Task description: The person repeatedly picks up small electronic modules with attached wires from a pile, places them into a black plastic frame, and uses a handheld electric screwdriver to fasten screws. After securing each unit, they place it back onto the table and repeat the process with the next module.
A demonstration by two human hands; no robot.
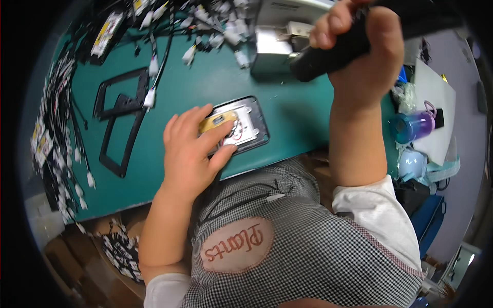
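A black rectangular housing (262, 122) lies on the table in front of me, with a silver plate (247, 126) inside it. On the plate sits a yellow strip-shaped part (217, 121), with thin wires beside it. My left hand (189, 145) lies over the housing's left end, fingers spread. Its index finger touches the area of the yellow part and its thumb rests near the near edge. Raised at the upper right, my right hand (367, 61) is wrapped around a thick black handheld tool (328, 55). The tool's far end runs out of clear view, so its exact kind is uncertain.
Two black frames (119, 134) lie left of the housing on the green table (298, 110). Bundled cables (64, 113) line the left edge, and more white connectors (226, 28) lie at the back. A grey box (272, 49) stands behind. A blue-purple bottle (411, 127) is at right.
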